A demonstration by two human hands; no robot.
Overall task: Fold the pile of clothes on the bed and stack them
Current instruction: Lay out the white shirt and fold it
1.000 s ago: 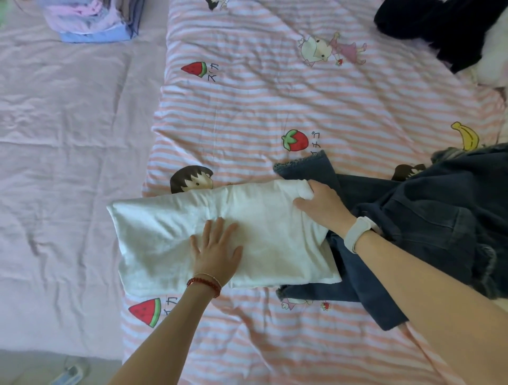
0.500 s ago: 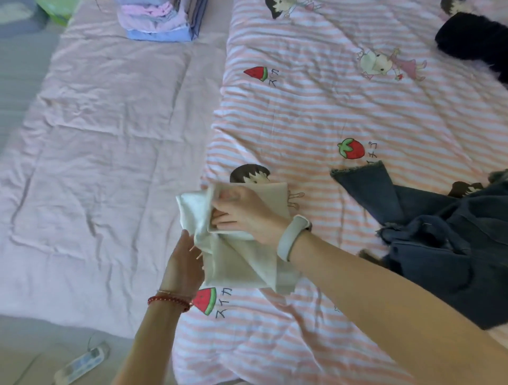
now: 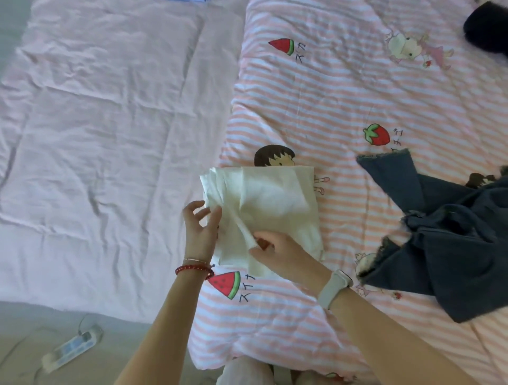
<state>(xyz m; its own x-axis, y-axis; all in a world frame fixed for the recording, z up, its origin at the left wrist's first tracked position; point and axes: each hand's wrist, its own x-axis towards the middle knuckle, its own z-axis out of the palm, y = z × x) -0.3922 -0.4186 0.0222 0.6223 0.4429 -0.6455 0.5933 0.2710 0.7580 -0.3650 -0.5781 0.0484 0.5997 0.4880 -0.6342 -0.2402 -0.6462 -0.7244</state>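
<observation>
A white garment, folded into a compact rectangle, lies flat on the pink striped quilt. My left hand is at its left edge, fingers loosely spread and the thumb touching the cloth. My right hand is at the garment's near edge and pinches a raised fold of the white cloth between thumb and fingers. Dark blue jeans lie unfolded and crumpled on the quilt to the right, apart from both hands.
A plain pink sheet covers the left half of the bed. A black garment sits at the far right corner. A sliver of blue folded clothing shows at the top edge. A power strip lies on the floor at lower left.
The long white garment was folded over from right to left into a compact rectangle and laid flat. My right hand moved from its top to its near edge; the view shifted left.
</observation>
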